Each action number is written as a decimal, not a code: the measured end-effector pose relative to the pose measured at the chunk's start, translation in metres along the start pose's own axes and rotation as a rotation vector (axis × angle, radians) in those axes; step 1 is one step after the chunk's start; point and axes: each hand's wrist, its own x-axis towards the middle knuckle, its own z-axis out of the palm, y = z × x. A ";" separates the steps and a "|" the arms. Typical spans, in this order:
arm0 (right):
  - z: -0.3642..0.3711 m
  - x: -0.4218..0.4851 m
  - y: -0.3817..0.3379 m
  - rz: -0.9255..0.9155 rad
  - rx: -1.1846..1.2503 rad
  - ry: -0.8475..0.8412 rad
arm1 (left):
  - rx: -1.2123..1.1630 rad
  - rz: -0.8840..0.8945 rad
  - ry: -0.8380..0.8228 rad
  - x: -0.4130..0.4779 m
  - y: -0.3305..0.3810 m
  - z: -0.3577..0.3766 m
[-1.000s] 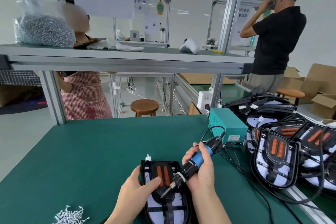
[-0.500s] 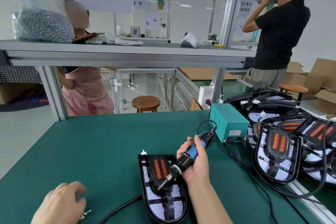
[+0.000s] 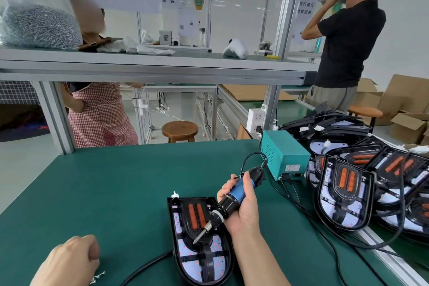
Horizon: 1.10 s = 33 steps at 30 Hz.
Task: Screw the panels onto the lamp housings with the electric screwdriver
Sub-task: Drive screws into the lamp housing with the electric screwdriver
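Green desk (image 3: 104, 193): right hand (image 3: 245, 212) grips electric screwdriver (image 3: 239, 189) above lamp housing (image 3: 204, 260); left hand (image 3: 69, 260) curled over loose screws (image 3: 98, 277), grasp indeterminate.

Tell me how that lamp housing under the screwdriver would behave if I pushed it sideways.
Probably slides rather than tips: the lamp housing lies flat and low on the green mat. Its black shell looks rigid, so likely stiff. The trailing black cable may drag.

Our right hand (image 3: 241, 210) curls its fingers round the electric screwdriver (image 3: 239, 190), the bare forearm slanting in from the lower edge. Our left hand (image 3: 69, 260) sits low and well apart, knuckles up and fingers curled under. Whether it pinches anything, we cannot tell.
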 end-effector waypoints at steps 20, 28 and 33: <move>0.001 -0.002 -0.001 -0.005 -0.018 0.004 | -0.195 0.050 0.013 0.015 -0.016 0.014; 0.004 -0.002 0.000 0.007 -0.020 0.010 | -0.588 0.057 0.272 0.026 -0.042 0.017; 0.005 -0.002 0.002 0.031 -0.018 0.011 | -0.848 0.065 0.208 -0.010 0.017 -0.009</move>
